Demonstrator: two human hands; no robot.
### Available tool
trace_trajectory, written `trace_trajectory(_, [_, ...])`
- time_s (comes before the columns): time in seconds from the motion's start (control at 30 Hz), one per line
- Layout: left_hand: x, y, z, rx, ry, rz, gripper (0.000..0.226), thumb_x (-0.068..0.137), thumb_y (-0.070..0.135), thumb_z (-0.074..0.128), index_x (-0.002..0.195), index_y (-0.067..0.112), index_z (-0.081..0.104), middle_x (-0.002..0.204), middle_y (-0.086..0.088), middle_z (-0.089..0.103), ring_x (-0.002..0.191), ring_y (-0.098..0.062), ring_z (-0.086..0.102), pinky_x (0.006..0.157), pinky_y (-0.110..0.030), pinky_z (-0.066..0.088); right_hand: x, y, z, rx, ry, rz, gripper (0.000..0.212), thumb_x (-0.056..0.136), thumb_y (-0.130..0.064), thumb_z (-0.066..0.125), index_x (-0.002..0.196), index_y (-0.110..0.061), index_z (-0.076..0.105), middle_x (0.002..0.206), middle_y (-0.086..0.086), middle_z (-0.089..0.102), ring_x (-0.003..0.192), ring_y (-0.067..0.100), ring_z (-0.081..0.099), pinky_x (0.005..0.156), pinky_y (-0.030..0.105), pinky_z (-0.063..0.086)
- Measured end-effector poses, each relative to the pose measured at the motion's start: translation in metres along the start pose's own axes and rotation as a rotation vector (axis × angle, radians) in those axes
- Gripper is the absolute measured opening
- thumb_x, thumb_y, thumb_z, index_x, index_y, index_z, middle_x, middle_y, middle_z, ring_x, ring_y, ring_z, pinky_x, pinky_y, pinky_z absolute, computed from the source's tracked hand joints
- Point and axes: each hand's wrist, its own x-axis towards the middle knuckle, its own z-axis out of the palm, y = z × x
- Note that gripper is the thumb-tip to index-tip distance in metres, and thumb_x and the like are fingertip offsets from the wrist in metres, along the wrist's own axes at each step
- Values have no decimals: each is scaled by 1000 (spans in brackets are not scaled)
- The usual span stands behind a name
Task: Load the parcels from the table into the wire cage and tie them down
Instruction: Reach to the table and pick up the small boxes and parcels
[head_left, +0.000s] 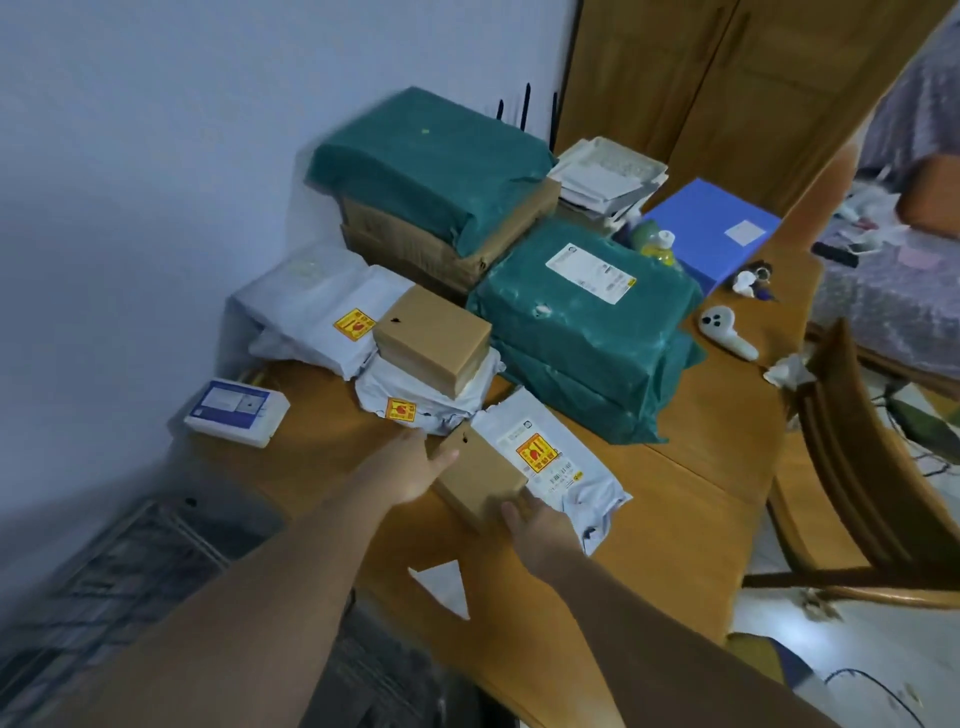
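A small brown cardboard box (480, 480) lies at the near edge of the wooden table (691, 519), between both hands. The left hand (410, 467) rests against the box's left side with the fingers mostly straight and the thumb lying over the top edge. The right hand (535, 525) meets the box's near right corner, fingertips against the cardboard; how far they curl around it cannot be made out. The box lies partly on a white mailer bag (561, 467) with a yellow-and-red sticker.

Just behind, a second brown box (434, 338) sits on another white mailer (415, 400), with more white bags (311, 306) stacked toward the wall. Further right lies a teal-wrapped parcel (587, 332) bearing a white label; a second teal parcel (426, 156) tops a stack of cardboard cartons (415, 244) by the wall. A blue-and-white packet (236, 413) lies near the table's left edge.

The wire cage (130, 582) stands on the floor below the table's left side, blurred.
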Motion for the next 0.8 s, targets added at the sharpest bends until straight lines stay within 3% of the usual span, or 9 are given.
trace_trajectory(0.13, [36, 8, 9, -85, -62, -60, 90, 96, 74, 35, 160, 13, 22, 163, -13, 33, 145, -32, 40, 112, -45, 39, 20, -7, 14, 385, -16, 146, 62, 98, -62, 44, 145, -22, 46, 121, 2, 56, 94, 17, 51, 74, 26, 43])
trace_trajectory(0.23, [51, 10, 21, -165, -106, -57, 83, 97, 70, 40, 158, 14, 30, 157, -13, 44, 139, -31, 46, 109, -43, 42, 34, -11, 17, 537, -34, 221, 75, 93, -69, 45, 147, -17, 45, 133, 7, 55, 114, 25, 54, 94, 35, 48])
trace_trajectory(0.3, [54, 11, 30, -193, -118, -77, 82, 98, 67, 42, 158, 12, 29, 157, -13, 42, 140, -32, 45, 110, -44, 41, 39, -14, 16, 577, -27, 245, 77, 93, -69, 43, 148, -15, 41, 141, 10, 51, 124, 28, 52, 95, 34, 44])
trace_trajectory(0.43, [50, 14, 38, -165, -49, -106, 82, 99, 66, 43, 156, 9, 30, 154, -15, 46, 138, -34, 48, 109, -48, 43, 44, -15, 17, 545, 0, 245, 77, 94, -69, 41, 147, -14, 43, 137, 11, 54, 118, 29, 56, 99, 42, 51])
trace_trajectory(0.57, [29, 15, 28, -149, -5, -97, 79, 100, 64, 43, 153, 5, 34, 150, -16, 49, 133, -34, 51, 104, -44, 46, 33, -22, 12, 460, 7, 209, 71, 98, -63, 37, 143, -10, 47, 134, 14, 56, 111, 27, 57, 81, 32, 50])
trace_trajectory(0.67, [7, 15, 8, -163, 50, -98, 82, 99, 65, 43, 153, 5, 33, 148, -16, 52, 131, -34, 53, 100, -42, 47, 17, -37, -3, 392, 34, 130, 68, 98, -63, 36, 139, -10, 49, 132, 16, 59, 115, 31, 58, 96, 40, 49])
trace_trajectory(0.8, [-29, 21, -41, -209, 145, -61, 79, 97, 70, 42, 143, 5, 45, 136, -17, 59, 122, -34, 58, 97, -43, 50, -12, -75, -44, 377, 89, -27, 70, 100, -62, 37, 147, -11, 40, 140, 13, 55, 123, 31, 55, 93, 34, 43])
